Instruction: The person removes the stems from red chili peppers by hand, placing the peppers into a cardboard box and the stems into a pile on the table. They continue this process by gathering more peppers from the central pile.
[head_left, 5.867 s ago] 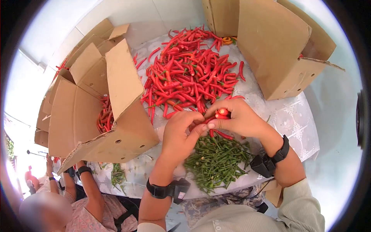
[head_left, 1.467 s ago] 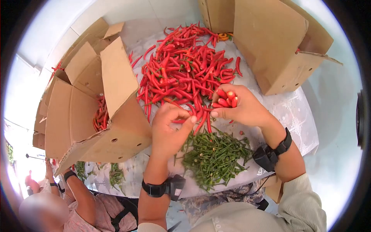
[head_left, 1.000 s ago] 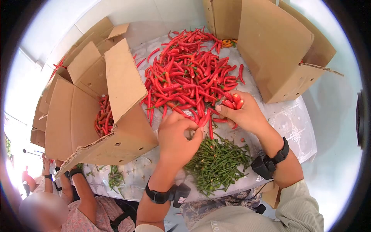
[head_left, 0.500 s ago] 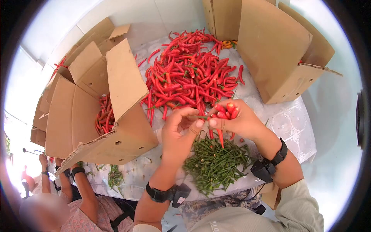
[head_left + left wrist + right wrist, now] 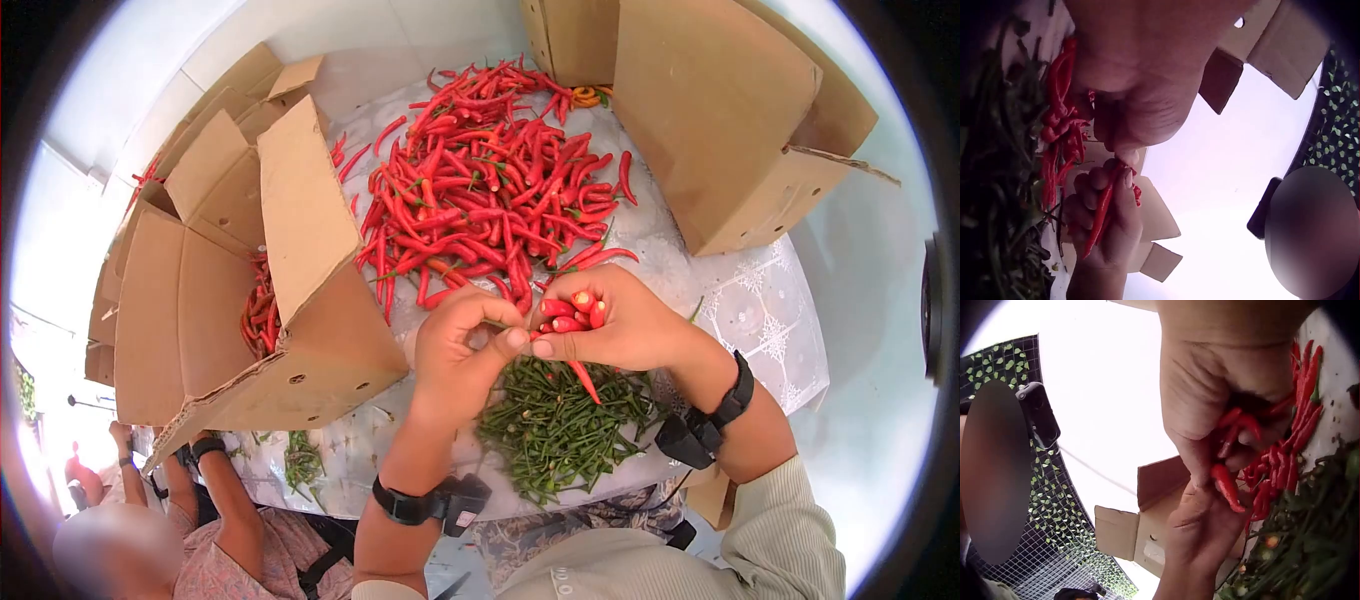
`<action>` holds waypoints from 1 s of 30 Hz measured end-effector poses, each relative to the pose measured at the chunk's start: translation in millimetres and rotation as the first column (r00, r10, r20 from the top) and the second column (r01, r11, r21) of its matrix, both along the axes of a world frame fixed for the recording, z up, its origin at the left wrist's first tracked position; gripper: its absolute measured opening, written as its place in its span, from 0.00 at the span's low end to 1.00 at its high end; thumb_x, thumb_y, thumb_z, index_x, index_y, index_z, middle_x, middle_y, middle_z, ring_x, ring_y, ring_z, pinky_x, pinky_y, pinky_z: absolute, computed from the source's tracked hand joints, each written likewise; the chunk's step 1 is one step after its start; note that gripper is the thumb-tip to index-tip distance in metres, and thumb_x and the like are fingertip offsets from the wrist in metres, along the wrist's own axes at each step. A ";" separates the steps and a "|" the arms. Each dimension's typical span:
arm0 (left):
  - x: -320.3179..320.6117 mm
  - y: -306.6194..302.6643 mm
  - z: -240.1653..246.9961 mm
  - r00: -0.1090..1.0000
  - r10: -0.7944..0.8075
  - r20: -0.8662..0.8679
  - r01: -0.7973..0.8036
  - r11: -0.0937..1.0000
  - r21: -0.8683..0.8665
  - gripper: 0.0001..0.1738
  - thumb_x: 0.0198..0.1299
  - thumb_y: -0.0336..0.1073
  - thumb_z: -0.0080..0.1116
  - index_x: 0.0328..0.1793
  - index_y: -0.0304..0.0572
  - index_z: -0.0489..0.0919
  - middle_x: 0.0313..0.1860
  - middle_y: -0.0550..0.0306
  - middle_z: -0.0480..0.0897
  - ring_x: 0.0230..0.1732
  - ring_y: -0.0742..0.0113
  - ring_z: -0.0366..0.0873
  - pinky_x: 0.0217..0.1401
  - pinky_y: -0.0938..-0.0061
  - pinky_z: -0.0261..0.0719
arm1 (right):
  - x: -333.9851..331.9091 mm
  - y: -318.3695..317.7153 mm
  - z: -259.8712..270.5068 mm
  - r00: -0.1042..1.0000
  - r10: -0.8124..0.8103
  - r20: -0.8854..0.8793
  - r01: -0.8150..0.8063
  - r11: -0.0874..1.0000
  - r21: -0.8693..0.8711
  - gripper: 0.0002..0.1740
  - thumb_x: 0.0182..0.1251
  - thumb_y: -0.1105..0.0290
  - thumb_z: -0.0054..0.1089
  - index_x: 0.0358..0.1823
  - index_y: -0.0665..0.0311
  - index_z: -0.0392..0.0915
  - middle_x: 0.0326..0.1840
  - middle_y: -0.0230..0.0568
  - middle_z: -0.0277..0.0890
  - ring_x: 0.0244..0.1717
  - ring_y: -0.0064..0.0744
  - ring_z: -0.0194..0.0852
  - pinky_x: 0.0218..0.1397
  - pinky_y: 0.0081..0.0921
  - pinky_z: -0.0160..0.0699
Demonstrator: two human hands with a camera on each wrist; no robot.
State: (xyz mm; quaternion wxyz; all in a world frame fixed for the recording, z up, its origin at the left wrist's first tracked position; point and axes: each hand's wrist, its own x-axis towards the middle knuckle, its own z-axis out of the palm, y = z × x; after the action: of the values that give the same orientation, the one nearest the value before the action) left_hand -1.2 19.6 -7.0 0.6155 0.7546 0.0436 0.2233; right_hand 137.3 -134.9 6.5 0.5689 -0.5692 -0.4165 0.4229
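Note:
In the head view, my right hand (image 5: pixel 630 325) grips several red chilies (image 5: pixel 583 300), cut ends up, while one long chili (image 5: pixel 584 382) points down below its thumb. My left hand (image 5: pixel 450 350) meets it, thumb and forefinger pinching that chili's stem end, mostly hidden by the fingertips. The left wrist view shows the long chili (image 5: pixel 1101 215) lying across the right hand (image 5: pixel 1107 250). Beyond the hands spreads a heap of red chilies (image 5: pixel 470 200); just below them lies a pile of green stems (image 5: pixel 565 430).
An open cardboard box (image 5: pixel 330 370) with red chilies inside stands at the left, with other boxes behind it. Another box (image 5: pixel 710 130) stands at the right on the patterned tablecloth (image 5: pixel 770 300). A second person (image 5: pixel 270 545) sits at the lower left, arms at the table.
Since a second ago, my left hand has come from the heap's near edge to my right hand, which has moved down and left. A long chili now hangs below the right thumb.

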 end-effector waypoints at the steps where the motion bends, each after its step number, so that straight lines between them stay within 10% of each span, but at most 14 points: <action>1: -0.6 0.1 1.5 0.999 -0.035 0.003 0.035 0.999 -0.041 0.05 0.57 0.28 0.66 0.37 0.36 0.81 0.35 0.60 0.77 0.39 0.73 0.75 0.45 0.77 0.72 | 0.5 -1.4 0.2 1.000 0.018 0.024 -0.018 1.000 0.009 0.11 0.59 0.67 0.73 0.34 0.66 0.80 0.27 0.24 0.73 0.30 0.12 0.66 0.33 0.16 0.67; 5: -3.0 6.7 5.7 0.982 -0.189 -0.020 0.182 0.968 -0.174 0.06 0.54 0.28 0.67 0.37 0.38 0.81 0.36 0.59 0.77 0.40 0.71 0.75 0.47 0.76 0.71 | 13.7 -4.2 6.9 0.991 0.059 0.117 -0.065 0.997 0.045 0.11 0.62 0.68 0.69 0.36 0.69 0.80 0.27 0.30 0.76 0.30 0.15 0.69 0.35 0.17 0.69; 8: -2.1 10.8 3.4 0.998 -0.064 0.011 0.058 0.963 0.263 0.09 0.50 0.28 0.68 0.37 0.40 0.81 0.35 0.58 0.76 0.40 0.66 0.75 0.48 0.72 0.72 | 17.5 -3.4 7.6 0.982 -0.027 -0.184 0.052 0.990 0.133 0.11 0.68 0.67 0.63 0.43 0.66 0.75 0.28 0.34 0.78 0.28 0.21 0.76 0.33 0.21 0.76; 14: -1.2 11.7 -3.7 0.924 0.382 -0.003 -0.322 0.782 0.533 0.09 0.48 0.28 0.67 0.37 0.40 0.82 0.37 0.55 0.76 0.44 0.61 0.76 0.53 0.70 0.72 | 27.8 -3.4 3.9 0.828 -0.328 -0.455 0.389 0.920 0.043 0.11 0.66 0.67 0.66 0.41 0.61 0.73 0.27 0.29 0.74 0.21 0.19 0.72 0.21 0.18 0.71; 20: -5.7 5.7 -1.7 0.819 0.545 -0.178 -0.178 0.538 0.824 0.10 0.48 0.33 0.70 0.35 0.41 0.81 0.40 0.51 0.77 0.48 0.50 0.73 0.52 0.58 0.71 | 32.8 -4.3 1.5 0.716 -0.425 -0.554 0.453 0.887 -0.093 0.11 0.61 0.72 0.70 0.40 0.60 0.74 0.27 0.26 0.73 0.20 0.17 0.69 0.19 0.17 0.68; 30: 2.7 2.3 -13.5 0.974 0.225 0.034 -0.226 0.934 0.276 0.12 0.54 0.35 0.70 0.41 0.37 0.82 0.40 0.54 0.77 0.43 0.60 0.75 0.48 0.69 0.72 | 10.1 4.6 -7.1 0.857 -0.245 -0.454 0.291 0.956 0.034 0.15 0.57 0.71 0.73 0.41 0.63 0.75 0.33 0.28 0.77 0.26 0.16 0.72 0.27 0.15 0.73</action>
State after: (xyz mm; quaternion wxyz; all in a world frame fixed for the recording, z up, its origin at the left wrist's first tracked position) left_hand 1.6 21.9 -20.5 0.4736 0.8233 0.0974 0.2972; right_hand 147.4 -130.3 -0.7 0.7305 -0.4802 -0.2130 0.4365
